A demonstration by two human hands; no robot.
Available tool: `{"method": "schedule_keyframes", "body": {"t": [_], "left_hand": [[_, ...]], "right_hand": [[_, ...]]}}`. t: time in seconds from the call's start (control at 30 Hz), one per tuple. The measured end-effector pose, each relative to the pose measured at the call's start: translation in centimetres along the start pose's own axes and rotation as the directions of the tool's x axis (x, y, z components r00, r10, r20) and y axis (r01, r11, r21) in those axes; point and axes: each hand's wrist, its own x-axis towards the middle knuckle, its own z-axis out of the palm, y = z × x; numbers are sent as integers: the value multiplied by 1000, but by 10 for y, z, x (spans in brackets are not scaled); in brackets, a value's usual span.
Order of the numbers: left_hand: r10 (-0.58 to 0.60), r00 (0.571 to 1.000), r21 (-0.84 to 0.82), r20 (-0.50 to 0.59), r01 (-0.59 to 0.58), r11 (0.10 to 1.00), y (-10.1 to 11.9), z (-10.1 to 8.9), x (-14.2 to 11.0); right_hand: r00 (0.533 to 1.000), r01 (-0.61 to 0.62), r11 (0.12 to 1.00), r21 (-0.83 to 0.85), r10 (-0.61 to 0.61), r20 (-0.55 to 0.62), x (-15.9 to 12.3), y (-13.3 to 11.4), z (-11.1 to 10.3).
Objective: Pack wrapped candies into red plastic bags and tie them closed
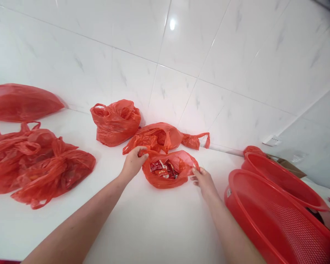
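Note:
A small red plastic bag (178, 172) lies open on the white counter, with several red snack packets (162, 169) showing inside. My left hand (132, 163) pinches the bag's left rim. My right hand (204, 180) grips its right rim, so the mouth is stretched between them. Just behind it lies another red bag (159, 137) with a knotted handle, and a fuller red bag (115, 123) stands further left.
A heap of tied red bags (35, 165) covers the left of the counter, and a flat red bag (19, 102) lies behind it. Two red mesh baskets (277, 216) stand at the right. The tiled wall (181, 55) rises behind.

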Motion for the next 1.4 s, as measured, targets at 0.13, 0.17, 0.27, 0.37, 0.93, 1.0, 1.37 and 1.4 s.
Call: {"method": "schedule_keyframes", "body": {"t": [0.13,0.17,0.27,0.37,0.93,1.0,1.37,1.4], "left_hand": [[78,990,-273,-121,-109,956,43,-11,21],[105,983,-345,-151,-152,926,56,-15,26],[173,969,-410,-177,-232,882,88,-22,33],[258,960,-373,-111,-281,884,104,-27,28],[-89,970,-248,226,145,958,9,5,-47],[-39,969,-314,243,117,942,19,17,-41],[-134,954,-544,267,264,797,26,29,12],[-139,940,-560,311,299,773,20,32,11]], "right_hand": [[962,270,897,349,-240,-127,2,-63,-21],[946,325,856,401,-290,-147,0,-76,-26],[921,388,826,408,-361,-146,-8,-101,-33],[904,427,849,312,-394,-164,-17,-97,-32],[949,286,931,229,-307,65,16,-7,18],[924,292,905,308,-350,154,14,-23,32],[950,68,779,624,-241,198,30,-23,26],[950,40,785,618,-222,220,34,-17,29]]}}
